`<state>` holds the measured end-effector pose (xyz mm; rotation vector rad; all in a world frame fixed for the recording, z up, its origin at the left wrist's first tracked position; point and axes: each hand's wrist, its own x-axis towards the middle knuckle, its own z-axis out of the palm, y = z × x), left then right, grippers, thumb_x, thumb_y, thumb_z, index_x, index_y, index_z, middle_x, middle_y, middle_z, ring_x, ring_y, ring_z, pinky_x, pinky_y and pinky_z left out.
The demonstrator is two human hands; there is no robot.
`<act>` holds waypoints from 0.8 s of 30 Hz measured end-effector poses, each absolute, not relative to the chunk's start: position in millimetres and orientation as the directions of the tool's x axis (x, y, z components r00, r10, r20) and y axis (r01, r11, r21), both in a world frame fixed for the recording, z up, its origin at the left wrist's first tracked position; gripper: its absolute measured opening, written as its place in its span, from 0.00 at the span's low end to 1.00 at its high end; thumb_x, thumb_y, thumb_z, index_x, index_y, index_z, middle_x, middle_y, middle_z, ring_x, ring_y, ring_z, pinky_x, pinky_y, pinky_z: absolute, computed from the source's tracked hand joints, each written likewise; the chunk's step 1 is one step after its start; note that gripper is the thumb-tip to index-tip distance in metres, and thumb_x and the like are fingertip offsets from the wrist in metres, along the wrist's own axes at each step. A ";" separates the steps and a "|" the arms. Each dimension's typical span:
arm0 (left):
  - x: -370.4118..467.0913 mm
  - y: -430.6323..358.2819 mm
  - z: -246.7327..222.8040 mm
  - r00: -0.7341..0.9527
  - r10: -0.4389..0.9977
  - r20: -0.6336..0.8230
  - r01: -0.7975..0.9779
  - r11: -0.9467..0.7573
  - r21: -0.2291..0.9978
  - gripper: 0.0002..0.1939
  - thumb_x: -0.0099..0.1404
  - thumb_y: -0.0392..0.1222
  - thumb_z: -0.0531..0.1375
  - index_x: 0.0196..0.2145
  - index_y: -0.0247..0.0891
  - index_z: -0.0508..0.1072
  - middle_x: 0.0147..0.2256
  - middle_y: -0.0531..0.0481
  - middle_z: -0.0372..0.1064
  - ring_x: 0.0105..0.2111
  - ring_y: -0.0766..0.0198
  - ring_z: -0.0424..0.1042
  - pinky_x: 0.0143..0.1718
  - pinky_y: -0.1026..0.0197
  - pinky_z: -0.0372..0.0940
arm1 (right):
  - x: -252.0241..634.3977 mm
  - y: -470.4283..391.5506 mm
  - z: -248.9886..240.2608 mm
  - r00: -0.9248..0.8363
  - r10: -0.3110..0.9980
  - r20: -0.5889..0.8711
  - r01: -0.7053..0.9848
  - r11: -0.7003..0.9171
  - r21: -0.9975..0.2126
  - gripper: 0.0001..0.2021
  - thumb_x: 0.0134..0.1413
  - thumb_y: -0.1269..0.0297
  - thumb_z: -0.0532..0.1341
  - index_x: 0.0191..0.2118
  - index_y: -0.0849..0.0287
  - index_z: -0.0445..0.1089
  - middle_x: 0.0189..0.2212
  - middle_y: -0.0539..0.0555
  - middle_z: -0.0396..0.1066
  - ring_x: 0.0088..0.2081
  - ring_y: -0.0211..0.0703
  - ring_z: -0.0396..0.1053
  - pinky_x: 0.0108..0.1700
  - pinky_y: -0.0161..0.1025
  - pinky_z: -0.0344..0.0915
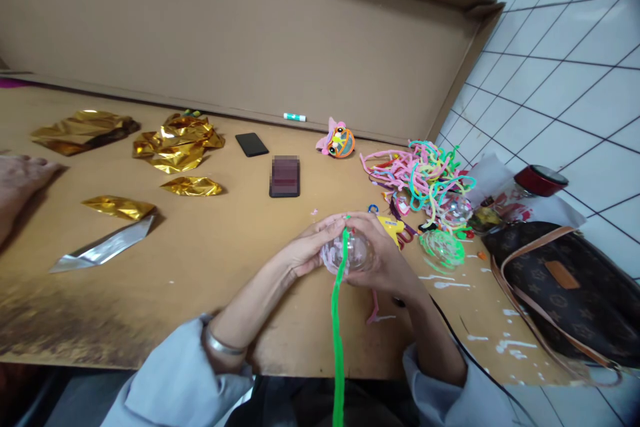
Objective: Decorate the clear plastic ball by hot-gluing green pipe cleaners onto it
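Observation:
A clear, round plastic ball with pale glue-like marks sits between my two hands over the table. My left hand is closed around its left side. Around the right side curls my right hand, partly covering it. A long bright green fuzzy pipe cleaner lies against the ball, its top end near the fingertips of both hands. Its lower part hangs toward my lap. Just beyond my right hand lies a yellow glue gun, partly hidden. Beside it is another ball wound with green strands.
A heap of coloured pipe cleaners, a lidded jar and a brown bag occupy the right. Gold foil, phones and a decorated ball lie farther back. Another person's bare limb enters at left. A black cord trails right.

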<state>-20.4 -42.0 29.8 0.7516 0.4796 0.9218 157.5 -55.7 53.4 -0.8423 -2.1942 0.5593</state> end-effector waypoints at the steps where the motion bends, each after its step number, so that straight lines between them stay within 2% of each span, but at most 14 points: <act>1: -20.2 -41.9 29.4 0.525 0.849 -0.065 -0.530 0.385 0.755 0.25 0.54 0.51 0.72 0.47 0.38 0.76 0.39 0.48 0.77 0.35 0.66 0.76 0.40 0.67 0.70 | 157.5 -55.8 53.7 -0.535 0.708 0.461 0.401 0.694 -0.598 0.36 0.39 0.66 0.72 0.57 0.51 0.60 0.54 0.59 0.63 0.57 0.53 0.64 0.59 0.53 0.63; 6: -18.3 -41.2 27.8 0.510 0.857 -0.070 -0.545 0.385 0.745 0.27 0.52 0.51 0.72 0.47 0.37 0.76 0.39 0.46 0.77 0.36 0.64 0.76 0.38 0.67 0.69 | 157.4 -56.1 55.8 -0.534 0.714 0.454 0.409 0.688 -0.600 0.36 0.38 0.66 0.71 0.56 0.52 0.61 0.54 0.59 0.64 0.57 0.54 0.64 0.59 0.53 0.63; 11: -18.2 -40.1 29.8 0.522 0.841 -0.145 -0.545 0.459 0.701 0.26 0.56 0.60 0.67 0.44 0.36 0.76 0.35 0.46 0.78 0.31 0.62 0.76 0.37 0.61 0.70 | 157.6 -56.4 56.0 -0.540 0.715 0.445 0.407 0.684 -0.605 0.36 0.37 0.67 0.72 0.56 0.52 0.61 0.55 0.60 0.63 0.57 0.54 0.63 0.60 0.53 0.62; 14: -18.5 -40.4 32.4 0.519 0.841 -0.153 -0.568 0.473 0.673 0.20 0.58 0.53 0.68 0.42 0.36 0.77 0.33 0.48 0.78 0.31 0.63 0.75 0.36 0.62 0.70 | 157.1 -56.8 56.9 -0.537 0.716 0.447 0.405 0.683 -0.607 0.36 0.37 0.68 0.71 0.56 0.53 0.61 0.55 0.60 0.64 0.57 0.53 0.63 0.59 0.53 0.63; 18: -18.0 -41.6 35.6 0.528 0.846 -0.081 -0.581 0.429 0.692 0.17 0.52 0.41 0.70 0.40 0.36 0.77 0.35 0.49 0.77 0.34 0.64 0.74 0.38 0.64 0.69 | 156.2 -57.1 59.0 -0.535 0.704 0.466 0.401 0.698 -0.593 0.36 0.37 0.69 0.71 0.55 0.52 0.61 0.54 0.59 0.65 0.56 0.53 0.64 0.59 0.52 0.63; 24: -18.4 -42.3 34.9 0.531 0.844 -0.081 -0.545 0.412 0.730 0.19 0.52 0.40 0.69 0.42 0.35 0.75 0.36 0.49 0.75 0.34 0.64 0.73 0.37 0.65 0.66 | 156.2 -56.8 57.6 -0.535 0.704 0.468 0.401 0.698 -0.593 0.37 0.35 0.68 0.72 0.55 0.51 0.61 0.53 0.59 0.65 0.56 0.53 0.65 0.58 0.53 0.65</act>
